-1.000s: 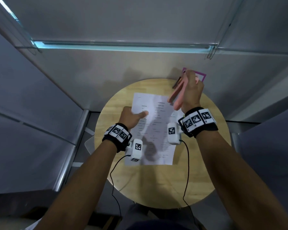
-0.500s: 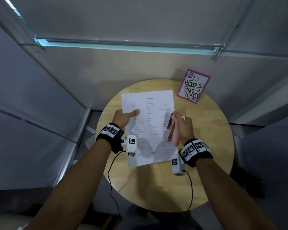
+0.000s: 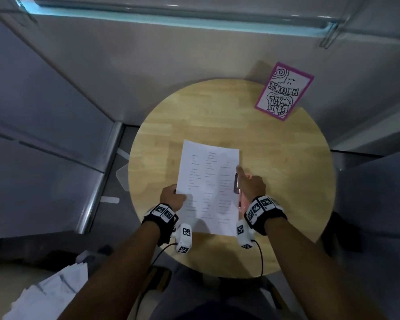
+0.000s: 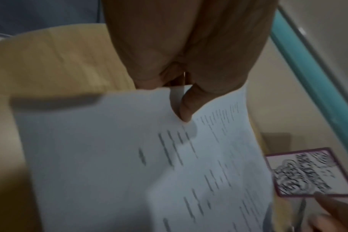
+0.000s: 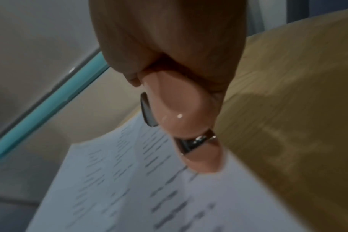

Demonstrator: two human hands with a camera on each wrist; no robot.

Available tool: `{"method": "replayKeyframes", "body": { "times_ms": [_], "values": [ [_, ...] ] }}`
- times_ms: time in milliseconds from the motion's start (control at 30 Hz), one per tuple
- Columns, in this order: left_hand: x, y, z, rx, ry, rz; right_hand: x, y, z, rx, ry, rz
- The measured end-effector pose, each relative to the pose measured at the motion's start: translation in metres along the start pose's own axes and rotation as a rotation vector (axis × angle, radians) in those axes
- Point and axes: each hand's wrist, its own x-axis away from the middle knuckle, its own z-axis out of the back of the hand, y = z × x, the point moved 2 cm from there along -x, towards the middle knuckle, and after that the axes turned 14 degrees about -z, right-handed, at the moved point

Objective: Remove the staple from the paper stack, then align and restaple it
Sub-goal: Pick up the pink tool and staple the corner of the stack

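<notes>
Paper stack: white printed sheets, portrait, long edges running away from you, sitting over the middle-to-near part of the round wooden table. In the left wrist view the sheets look lifted off the wood along your left edge, with a shadow underneath; whether the rest lies flat I can't tell. No staple can be made out in any view: too small and too blurred.

Your left hand grips the stack at its left long edge, below the midpoint. Left wrist view shows the thumb curled over the printed top face, fingers underneath, so it's a pinch on the paper.

Your right hand is at the stack's right long edge, fingers wrapped around a pink stapler. Stapler body runs roughly parallel to that edge, partly over the paper, with a dark metal part facing the sheet. Right wrist view: the pink nose with a shiny metal band points down at the printed page, tip just over the paper near its edge. Contact can't be confirmed because of motion blur. One finger extends forward along the paper edge.

Further out: a purple-bordered card with black doodle lettering lies at the far right rim of the table, well apart from the stack. Loose white papers are on the floor at your lower left. Grey partition panels surround the table, with a teal strip along the far wall.
</notes>
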Motion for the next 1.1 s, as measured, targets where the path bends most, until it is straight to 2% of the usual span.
{"method": "replayKeyframes", "body": {
  "times_ms": [100, 233, 367, 567, 900, 1000, 1100],
  "values": [
    [-0.017, -0.009, 0.007, -0.065, 0.057, 0.022, -0.022, 0.008, -0.010, 0.167, -0.042, -0.009],
    [-0.041, -0.008, 0.021, -0.126, 0.091, 0.017, -0.038, 0.004, -0.020, 0.411, -0.043, 0.055],
    [-0.067, -0.013, 0.036, -0.154, 0.125, 0.036, -0.052, -0.018, -0.029, 0.532, 0.059, 0.161],
    [-0.095, -0.010, 0.043, -0.187, 0.133, 0.059, -0.065, -0.048, -0.042, 0.482, 0.162, 0.152],
    [-0.108, -0.009, 0.046, -0.183, 0.151, 0.134, -0.072, -0.068, -0.058, 0.421, 0.153, 0.187],
    [-0.103, -0.005, 0.050, -0.141, 0.160, 0.155, -0.078, -0.063, -0.055, 0.425, 0.130, 0.137],
    [-0.092, -0.004, 0.051, -0.123, 0.176, 0.122, -0.072, -0.058, -0.046, 0.431, 0.095, 0.135]
  ]
}}
